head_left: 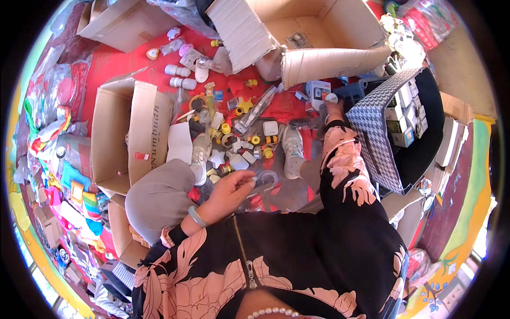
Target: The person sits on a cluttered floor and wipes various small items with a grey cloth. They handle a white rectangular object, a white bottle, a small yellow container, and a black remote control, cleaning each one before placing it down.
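Observation:
My left hand (pixel 231 194), with a pale bangle on its wrist, hovers over the near side of a pile of small goods. Its fingers are curled, and I cannot make out what they hold, if anything. My right hand (pixel 334 110) reaches out beside a houndstooth-patterned storage bin (pixel 366 135). A small white round object (pixel 331 98) shows at its fingertips, which are closed round it. Just past that hand are a blue-grey item (pixel 351 91) and a small printed box (pixel 319 91). Between my shoes lie yellow pieces (pixel 244 105), a white square item (pixel 270 128) and white blocks (pixel 238 162).
Several small boxes (pixel 409 106) stand in the bin. A large open carton (pixel 334 66) is at the far side, another carton (pixel 151 138) at the left. White cylinders (pixel 182 83) lie on the red floor covering (pixel 119 64). Colourful packets (pixel 79 202) crowd the far left.

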`<state>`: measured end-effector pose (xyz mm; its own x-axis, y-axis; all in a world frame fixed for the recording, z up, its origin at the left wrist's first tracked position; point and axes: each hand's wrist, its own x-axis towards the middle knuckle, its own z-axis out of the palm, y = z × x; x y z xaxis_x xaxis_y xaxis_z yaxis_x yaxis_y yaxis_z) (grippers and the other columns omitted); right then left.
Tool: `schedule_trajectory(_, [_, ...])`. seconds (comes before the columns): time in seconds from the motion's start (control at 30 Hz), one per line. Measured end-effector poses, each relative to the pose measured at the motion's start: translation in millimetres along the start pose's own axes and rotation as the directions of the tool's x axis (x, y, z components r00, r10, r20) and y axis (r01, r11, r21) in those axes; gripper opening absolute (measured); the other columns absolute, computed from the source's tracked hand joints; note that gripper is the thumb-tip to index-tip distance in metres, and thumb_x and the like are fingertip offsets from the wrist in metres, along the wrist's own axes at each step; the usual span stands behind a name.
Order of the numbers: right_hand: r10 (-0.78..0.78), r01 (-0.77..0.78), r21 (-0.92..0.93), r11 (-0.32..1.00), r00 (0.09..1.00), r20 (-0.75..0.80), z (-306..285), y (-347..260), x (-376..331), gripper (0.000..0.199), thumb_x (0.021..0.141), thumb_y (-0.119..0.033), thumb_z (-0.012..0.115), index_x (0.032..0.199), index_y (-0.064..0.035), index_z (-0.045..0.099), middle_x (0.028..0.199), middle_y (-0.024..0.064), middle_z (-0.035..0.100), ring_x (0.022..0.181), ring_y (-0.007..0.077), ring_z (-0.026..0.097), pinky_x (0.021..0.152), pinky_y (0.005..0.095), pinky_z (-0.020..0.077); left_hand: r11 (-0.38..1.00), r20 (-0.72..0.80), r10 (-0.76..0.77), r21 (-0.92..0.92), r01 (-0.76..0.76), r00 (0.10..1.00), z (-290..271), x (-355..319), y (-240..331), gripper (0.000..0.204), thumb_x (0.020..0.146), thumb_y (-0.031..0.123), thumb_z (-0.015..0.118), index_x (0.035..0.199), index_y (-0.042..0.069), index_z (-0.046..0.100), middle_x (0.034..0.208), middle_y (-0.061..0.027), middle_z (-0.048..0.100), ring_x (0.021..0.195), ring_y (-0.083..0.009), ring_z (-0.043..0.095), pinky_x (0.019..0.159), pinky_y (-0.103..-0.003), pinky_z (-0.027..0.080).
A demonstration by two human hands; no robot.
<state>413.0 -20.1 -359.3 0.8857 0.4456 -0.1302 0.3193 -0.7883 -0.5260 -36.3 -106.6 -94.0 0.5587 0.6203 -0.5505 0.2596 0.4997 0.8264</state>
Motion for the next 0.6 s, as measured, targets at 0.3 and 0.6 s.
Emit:
schedule_trajectory(0.3, [-0.368, 0.58, 0.131, 0.804, 0.313, 0.876, 148.0, 13.5, -67.9, 0.026, 0.079, -0.027, 0.052, 0.082, -0.006, 0.067, 0.086, 0.0128, 0.067, 0.078, 0.0278, 0.065, 0.071, 0.0345, 0.0505, 0.97, 0.103, 0.08, 0.222, -0.102, 0.991, 1.5, -5.2, -1.5, 0.03, 0.086, 0.02, 0.057, 0.11, 0.002, 0.055, 0.089, -0.0115, 0.061, 0.077, -0.0173, 0.061, 0.069, -0.03, 0.049])
schedule_trajectory(0.6, [0.258, -0.686, 0.139, 0.714, 0.443, 0.859, 181.5, -55.0, -218.2, 0.033, 0.083, -0.028, 0.061, 0.099, 0.0006, 0.06, 0.082, 0.0108, 0.065, 0.07, 0.0289, 0.064, 0.064, 0.0415, 0.0508, 0.955, 0.054, 0.097, 0.275, -0.109, 0.994, -17.5, -3.8, -14.0, 0.031, 0.085, 0.023, 0.059, 0.109, 0.003, 0.056, 0.093, -0.013, 0.059, 0.082, -0.0224, 0.061, 0.07, -0.031, 0.049])
